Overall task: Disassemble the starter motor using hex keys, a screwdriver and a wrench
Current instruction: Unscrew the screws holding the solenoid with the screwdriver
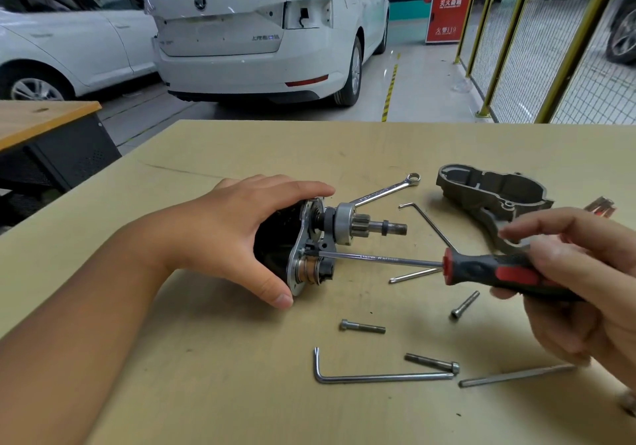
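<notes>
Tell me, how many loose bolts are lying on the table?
3: one bolt in front of the starter motor, one below the screwdriver, one touching the long hex key. Hands may hide others.

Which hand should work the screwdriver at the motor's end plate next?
Right. The right hand already grips the screwdriver, its tip at the starter motor end plate. The left hand holds the motor body down on the table.

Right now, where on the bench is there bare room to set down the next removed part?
Bare table runs along the far edge behind the left hand and starter motor, and along the near edge left of the L-shaped hex key. It is crowded right of the motor: wrench, housing, loose bolts, and the screwdriver in the right hand.
</notes>
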Demonstrator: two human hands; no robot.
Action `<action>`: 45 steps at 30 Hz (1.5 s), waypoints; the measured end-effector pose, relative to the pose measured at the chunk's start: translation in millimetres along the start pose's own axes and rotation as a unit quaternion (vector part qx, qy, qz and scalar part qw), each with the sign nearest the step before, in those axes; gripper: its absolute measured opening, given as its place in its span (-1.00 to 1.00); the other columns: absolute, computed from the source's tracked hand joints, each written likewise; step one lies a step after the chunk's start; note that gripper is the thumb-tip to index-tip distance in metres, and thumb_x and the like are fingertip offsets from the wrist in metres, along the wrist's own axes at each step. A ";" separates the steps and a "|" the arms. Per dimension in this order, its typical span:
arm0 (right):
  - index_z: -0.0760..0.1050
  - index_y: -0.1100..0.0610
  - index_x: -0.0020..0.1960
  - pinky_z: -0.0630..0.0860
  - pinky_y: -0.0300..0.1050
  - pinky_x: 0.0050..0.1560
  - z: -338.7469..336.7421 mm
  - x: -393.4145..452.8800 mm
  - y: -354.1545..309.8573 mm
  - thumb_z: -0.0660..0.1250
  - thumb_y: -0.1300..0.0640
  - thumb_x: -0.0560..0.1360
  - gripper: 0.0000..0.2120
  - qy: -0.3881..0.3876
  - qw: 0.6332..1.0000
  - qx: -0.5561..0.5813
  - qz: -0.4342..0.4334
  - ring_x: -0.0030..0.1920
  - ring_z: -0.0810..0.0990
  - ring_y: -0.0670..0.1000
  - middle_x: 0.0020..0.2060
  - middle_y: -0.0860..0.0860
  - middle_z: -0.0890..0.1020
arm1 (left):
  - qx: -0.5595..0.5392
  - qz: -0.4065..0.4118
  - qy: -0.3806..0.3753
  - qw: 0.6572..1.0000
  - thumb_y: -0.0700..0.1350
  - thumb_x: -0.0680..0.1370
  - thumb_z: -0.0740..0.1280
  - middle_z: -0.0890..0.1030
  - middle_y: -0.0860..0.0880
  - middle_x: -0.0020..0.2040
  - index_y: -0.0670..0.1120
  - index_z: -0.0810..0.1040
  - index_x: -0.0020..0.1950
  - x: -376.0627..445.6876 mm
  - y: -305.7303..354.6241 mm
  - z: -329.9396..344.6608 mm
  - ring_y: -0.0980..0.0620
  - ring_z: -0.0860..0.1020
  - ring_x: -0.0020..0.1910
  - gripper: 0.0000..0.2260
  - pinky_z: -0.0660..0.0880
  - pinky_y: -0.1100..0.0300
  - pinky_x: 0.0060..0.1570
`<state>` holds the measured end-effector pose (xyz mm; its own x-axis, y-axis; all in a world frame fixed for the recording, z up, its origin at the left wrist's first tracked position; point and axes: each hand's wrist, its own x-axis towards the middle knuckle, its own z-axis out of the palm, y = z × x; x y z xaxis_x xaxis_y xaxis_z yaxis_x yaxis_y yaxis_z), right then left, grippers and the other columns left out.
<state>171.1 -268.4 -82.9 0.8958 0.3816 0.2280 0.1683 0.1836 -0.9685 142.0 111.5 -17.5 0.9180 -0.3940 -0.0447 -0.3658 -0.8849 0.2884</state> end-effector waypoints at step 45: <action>0.67 0.04 0.05 0.44 -0.12 -0.51 34.6 -11.6 -37.0 0.62 -0.41 0.07 -0.27 0.040 0.994 0.003 0.101 -0.52 0.48 0.19 -0.21 0.34 0.65 | -0.027 0.054 0.057 0.997 0.42 0.08 0.61 0.48 0.32 0.38 0.43 0.32 0.51 4.1 -12.9 8.1 0.16 0.46 0.40 0.02 0.45 -0.06 0.37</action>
<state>140.2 -248.3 -46.2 0.9412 0.3371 0.0207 -0.0201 0.1170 -0.9929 149.2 119.2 -29.2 0.8861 -0.4532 0.0968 -0.4576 -0.8227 0.3373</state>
